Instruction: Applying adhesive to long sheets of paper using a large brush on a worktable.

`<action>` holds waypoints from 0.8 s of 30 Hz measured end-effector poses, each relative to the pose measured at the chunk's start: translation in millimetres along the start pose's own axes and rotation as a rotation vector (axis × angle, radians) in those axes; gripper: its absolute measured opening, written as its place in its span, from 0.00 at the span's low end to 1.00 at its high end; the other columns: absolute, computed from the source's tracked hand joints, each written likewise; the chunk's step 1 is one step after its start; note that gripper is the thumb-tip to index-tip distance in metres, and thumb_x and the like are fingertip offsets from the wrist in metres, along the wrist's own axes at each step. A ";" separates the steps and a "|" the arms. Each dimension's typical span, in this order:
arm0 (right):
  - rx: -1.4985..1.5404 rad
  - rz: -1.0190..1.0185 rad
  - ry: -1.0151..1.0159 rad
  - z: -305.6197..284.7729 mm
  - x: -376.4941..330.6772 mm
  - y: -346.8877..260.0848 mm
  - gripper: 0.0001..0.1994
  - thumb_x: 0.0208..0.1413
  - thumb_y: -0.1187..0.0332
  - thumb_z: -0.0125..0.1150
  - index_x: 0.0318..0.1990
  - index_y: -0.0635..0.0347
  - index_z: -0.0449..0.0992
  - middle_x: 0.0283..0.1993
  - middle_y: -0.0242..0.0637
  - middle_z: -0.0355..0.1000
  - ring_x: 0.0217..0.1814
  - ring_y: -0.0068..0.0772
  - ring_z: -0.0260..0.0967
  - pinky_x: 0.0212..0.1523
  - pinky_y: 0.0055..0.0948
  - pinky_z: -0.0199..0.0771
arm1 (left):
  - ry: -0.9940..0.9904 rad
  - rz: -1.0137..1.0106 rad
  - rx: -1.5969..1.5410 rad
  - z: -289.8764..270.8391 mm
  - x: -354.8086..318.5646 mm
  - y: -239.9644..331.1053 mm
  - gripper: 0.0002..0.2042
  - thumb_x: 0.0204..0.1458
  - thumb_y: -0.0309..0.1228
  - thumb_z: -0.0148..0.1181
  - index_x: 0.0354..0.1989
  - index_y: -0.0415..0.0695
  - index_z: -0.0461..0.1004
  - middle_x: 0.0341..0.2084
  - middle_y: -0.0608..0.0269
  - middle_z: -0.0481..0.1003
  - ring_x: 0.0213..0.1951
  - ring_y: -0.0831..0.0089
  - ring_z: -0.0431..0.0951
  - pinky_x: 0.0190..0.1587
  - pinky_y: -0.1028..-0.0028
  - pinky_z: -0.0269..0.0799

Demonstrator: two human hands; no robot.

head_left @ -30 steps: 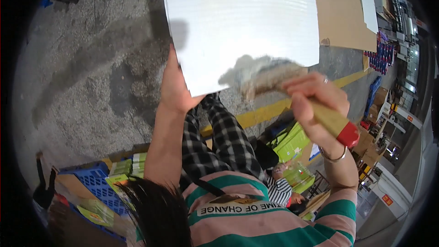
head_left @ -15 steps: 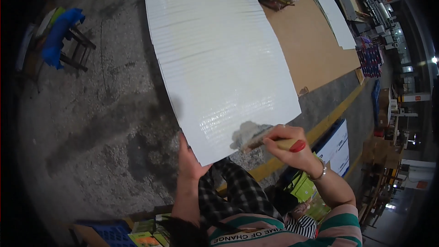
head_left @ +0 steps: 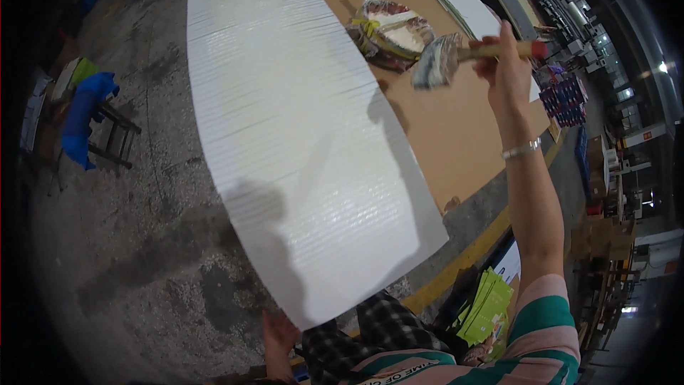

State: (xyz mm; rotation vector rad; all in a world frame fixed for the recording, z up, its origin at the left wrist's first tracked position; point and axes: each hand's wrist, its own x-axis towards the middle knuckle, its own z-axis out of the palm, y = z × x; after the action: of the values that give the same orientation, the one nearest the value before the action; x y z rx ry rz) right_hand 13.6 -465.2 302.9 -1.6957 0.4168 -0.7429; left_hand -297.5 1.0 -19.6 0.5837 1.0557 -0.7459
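White ribbed sheet (head_left: pixel 299 135) w/ fine horizontal lines and grey shadows, lying on mottled grey concrete floor (head_left: pixel 128 242) beside plain brown cardboard (head_left: pixel 442 121); a yellow line (head_left: pixel 470 257) is painted on the floor. Brush (head_left: pixel 456 57) has greyish-white bristles, tan wooden handle w/ red end, held in the right hand (head_left: pixel 507 64), silver bracelet (head_left: pixel 520 148) on that wrist; sleeve (head_left: pixel 548 321) striped green, pink & white, trousers (head_left: pixel 363 335) black-and-white check. Blue cloth (head_left: pixel 82 117) over a dark stool at left, lime-green booklets (head_left: pixel 488 303) lower right, bucket (head_left: pixel 392 28) wrapped in clear plastic w/ yellow tie, smeared white & reddish.
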 end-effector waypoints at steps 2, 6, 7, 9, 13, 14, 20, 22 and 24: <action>0.058 -0.006 0.027 16.5 45.1 11.8 0.22 0.55 0.53 0.54 0.30 0.69 0.71 0.25 0.43 0.73 0.15 0.25 0.68 0.15 0.20 0.67 | -0.029 0.029 -0.210 -27.1 12.5 -11.3 0.34 0.55 0.58 0.35 0.62 0.43 0.53 0.59 0.52 0.59 0.59 0.51 0.60 0.55 0.45 0.59; -0.129 -0.044 0.010 47.7 111.7 49.0 0.19 0.52 0.56 0.58 0.26 0.67 0.70 0.23 0.39 0.70 0.14 0.27 0.69 0.13 0.21 0.67 | -0.123 0.218 -0.079 -5.4 12.5 -26.3 0.29 0.56 0.52 0.39 0.59 0.45 0.57 0.56 0.53 0.62 0.56 0.53 0.64 0.53 0.49 0.64; -0.225 -0.004 -0.025 53.4 123.1 63.4 0.18 0.52 0.57 0.58 0.25 0.67 0.70 0.21 0.38 0.69 0.14 0.28 0.69 0.12 0.22 0.67 | -0.130 0.218 -0.083 3.9 19.6 -27.9 0.29 0.56 0.52 0.39 0.59 0.45 0.57 0.56 0.54 0.62 0.56 0.53 0.64 0.53 0.49 0.64; -0.266 0.003 -0.070 66.1 136.7 86.7 0.17 0.51 0.58 0.58 0.24 0.67 0.69 0.20 0.37 0.68 0.13 0.28 0.69 0.12 0.22 0.68 | -0.144 0.222 -0.091 21.7 29.6 -33.3 0.29 0.56 0.52 0.39 0.60 0.45 0.57 0.56 0.54 0.62 0.56 0.53 0.64 0.53 0.50 0.63; -0.357 0.040 -0.181 78.3 151.4 116.8 0.17 0.50 0.58 0.58 0.23 0.67 0.69 0.17 0.35 0.67 0.13 0.28 0.68 0.13 0.22 0.67 | -0.167 0.236 -0.103 50.0 40.7 -39.0 0.29 0.56 0.52 0.39 0.60 0.45 0.57 0.57 0.54 0.62 0.56 0.54 0.63 0.53 0.50 0.63; -0.364 0.086 -0.201 79.8 153.7 122.1 0.18 0.50 0.58 0.58 0.23 0.67 0.70 0.18 0.36 0.68 0.12 0.27 0.68 0.12 0.22 0.67 | -0.174 0.238 -0.106 56.0 43.0 -40.4 0.29 0.56 0.52 0.39 0.60 0.45 0.57 0.57 0.54 0.62 0.57 0.54 0.63 0.54 0.50 0.63; -0.215 0.152 -0.183 77.3 153.5 127.8 0.20 0.51 0.57 0.58 0.25 0.71 0.71 0.19 0.38 0.69 0.13 0.28 0.68 0.13 0.22 0.68 | -0.223 0.255 -0.119 85.2 60.5 -45.7 0.28 0.56 0.52 0.39 0.60 0.45 0.57 0.57 0.55 0.62 0.57 0.55 0.63 0.54 0.51 0.62; -0.133 0.138 -0.192 71.0 149.6 121.7 0.20 0.51 0.57 0.58 0.24 0.71 0.70 0.18 0.39 0.69 0.13 0.29 0.69 0.13 0.22 0.69 | -0.233 0.267 -0.123 90.1 63.7 -46.6 0.28 0.56 0.52 0.39 0.60 0.45 0.57 0.57 0.55 0.62 0.57 0.56 0.63 0.54 0.52 0.62; -0.055 0.122 -0.195 66.8 149.5 114.1 0.20 0.51 0.57 0.57 0.22 0.71 0.70 0.17 0.39 0.69 0.14 0.29 0.70 0.13 0.23 0.70 | -0.246 0.274 -0.125 95.2 67.9 -47.4 0.28 0.56 0.52 0.39 0.60 0.45 0.57 0.57 0.56 0.61 0.57 0.56 0.63 0.55 0.52 0.62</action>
State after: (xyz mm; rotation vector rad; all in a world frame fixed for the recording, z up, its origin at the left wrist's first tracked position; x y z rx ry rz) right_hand 180.7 -539.8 223.5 -1.7590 0.4035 -0.4756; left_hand -261.8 -116.5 -48.8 0.5018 0.7693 -0.4924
